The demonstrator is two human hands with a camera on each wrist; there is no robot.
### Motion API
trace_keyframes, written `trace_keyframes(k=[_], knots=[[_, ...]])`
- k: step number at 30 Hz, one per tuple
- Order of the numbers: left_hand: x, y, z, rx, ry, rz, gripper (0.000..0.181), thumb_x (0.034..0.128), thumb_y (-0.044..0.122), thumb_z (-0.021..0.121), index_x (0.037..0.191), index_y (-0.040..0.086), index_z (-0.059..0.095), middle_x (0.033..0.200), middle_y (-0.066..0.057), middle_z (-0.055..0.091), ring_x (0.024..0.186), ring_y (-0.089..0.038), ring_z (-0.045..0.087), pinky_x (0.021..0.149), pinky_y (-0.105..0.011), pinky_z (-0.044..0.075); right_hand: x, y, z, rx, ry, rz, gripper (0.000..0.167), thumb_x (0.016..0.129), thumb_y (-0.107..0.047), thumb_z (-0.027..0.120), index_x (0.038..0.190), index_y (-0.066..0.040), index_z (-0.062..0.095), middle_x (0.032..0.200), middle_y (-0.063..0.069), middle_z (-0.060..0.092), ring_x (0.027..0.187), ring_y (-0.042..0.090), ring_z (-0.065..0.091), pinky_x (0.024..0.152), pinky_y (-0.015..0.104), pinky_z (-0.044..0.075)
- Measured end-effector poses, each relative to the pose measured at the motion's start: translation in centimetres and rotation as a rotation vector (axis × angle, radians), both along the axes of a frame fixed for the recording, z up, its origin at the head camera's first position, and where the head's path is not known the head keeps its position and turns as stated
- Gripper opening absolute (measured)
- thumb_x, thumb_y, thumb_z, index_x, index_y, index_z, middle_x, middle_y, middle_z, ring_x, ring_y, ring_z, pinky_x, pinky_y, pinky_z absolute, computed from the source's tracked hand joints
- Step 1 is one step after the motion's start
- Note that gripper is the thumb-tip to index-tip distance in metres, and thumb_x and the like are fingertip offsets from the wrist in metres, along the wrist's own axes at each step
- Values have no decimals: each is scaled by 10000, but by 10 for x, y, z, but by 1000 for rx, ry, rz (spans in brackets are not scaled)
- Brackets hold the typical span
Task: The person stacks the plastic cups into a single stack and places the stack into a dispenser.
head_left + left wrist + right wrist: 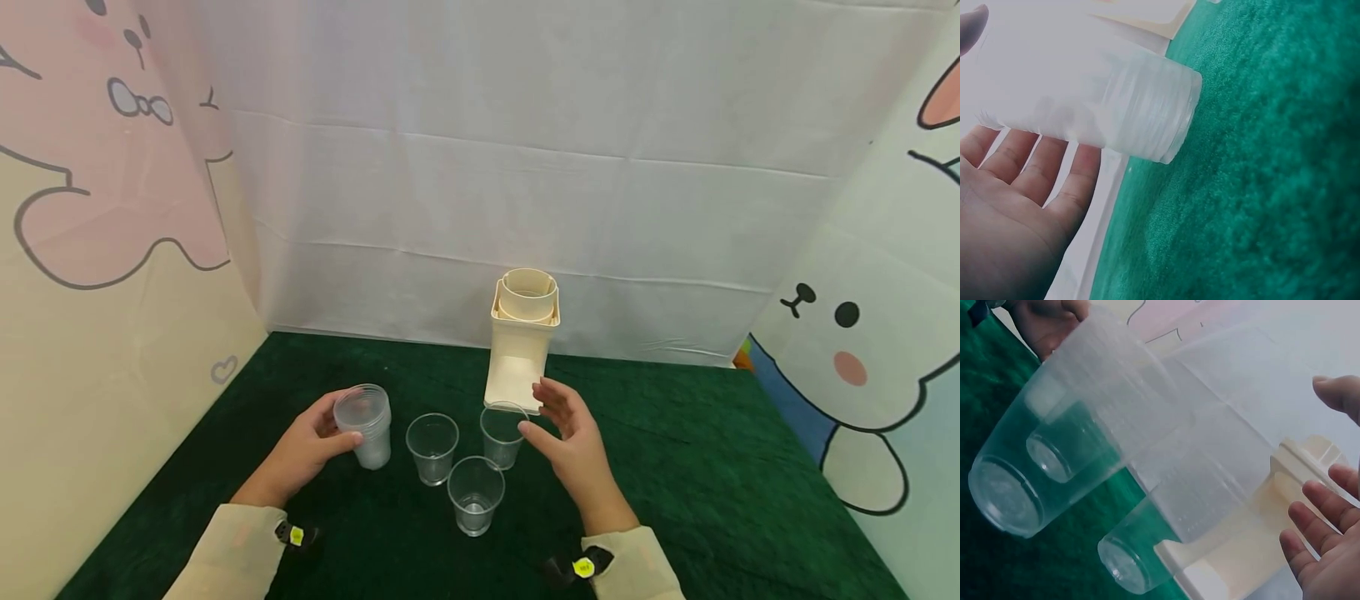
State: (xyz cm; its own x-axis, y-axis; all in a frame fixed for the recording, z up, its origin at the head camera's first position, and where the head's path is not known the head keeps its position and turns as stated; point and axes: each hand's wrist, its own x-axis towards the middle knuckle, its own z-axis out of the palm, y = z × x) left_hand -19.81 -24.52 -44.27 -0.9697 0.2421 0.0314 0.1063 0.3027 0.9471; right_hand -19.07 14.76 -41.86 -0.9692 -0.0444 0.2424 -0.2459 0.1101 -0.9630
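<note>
A stack of clear plastic cups (pixel 372 437) stands at the left of the group; my left hand (pixel 303 446) grips it, thumb in front and fingers behind. The left wrist view shows the stack (pixel 1147 103) with the fingers (pixel 1041 165) along its side. Three single clear cups stand upright: one (pixel 432 450) beside the stack, one (pixel 476 496) nearest me, one (pixel 501 437) at the back. My right hand (pixel 573 446) is beside the back cup, thumb near its rim, fingers spread; the right wrist view shows these fingers (pixel 1319 528) apart from the cups (pixel 1010 497).
A cream-coloured holder (pixel 517 367) with a round tube on top stands behind the cups, near the back edge of the green cloth (pixel 675 467). White and printed curtains (pixel 480 192) hang behind and at both sides.
</note>
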Motion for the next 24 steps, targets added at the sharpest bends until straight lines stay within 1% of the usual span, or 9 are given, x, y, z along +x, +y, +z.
trace_keyframes(k=[9,13,18,24], knots=[[-1,-2,-4,0,7,1,634,1004,253,700,1557,165,404,1490,-164,480,1302,-380,509,1063,-553,470,-5,3,-9,-17,1,43,659,906,-95,791,1480,-91,466,1486,138,511,1383,289,467,1163,546,340],[-2,-1,-5,2,11,-1,631,1004,246,698,1555,158,404,1483,-164,485,1298,-381,511,1059,-550,474,-9,2,-13,-5,-35,57,666,909,-89,786,1488,-110,457,1496,129,501,1395,285,453,1174,536,333],[-2,0,-5,4,7,-4,631,1005,249,698,1556,161,404,1486,-163,484,1308,-383,508,1068,-566,460,-12,1,-16,3,-67,72,692,905,-76,785,1502,-104,437,1514,143,484,1414,299,436,1179,542,325],[-1,-1,-3,3,-8,11,639,1000,275,705,1556,178,406,1491,-152,480,1314,-378,505,1077,-582,445,-20,0,-19,-6,-55,98,712,899,-52,783,1513,-114,427,1521,165,476,1416,300,437,1174,545,331]])
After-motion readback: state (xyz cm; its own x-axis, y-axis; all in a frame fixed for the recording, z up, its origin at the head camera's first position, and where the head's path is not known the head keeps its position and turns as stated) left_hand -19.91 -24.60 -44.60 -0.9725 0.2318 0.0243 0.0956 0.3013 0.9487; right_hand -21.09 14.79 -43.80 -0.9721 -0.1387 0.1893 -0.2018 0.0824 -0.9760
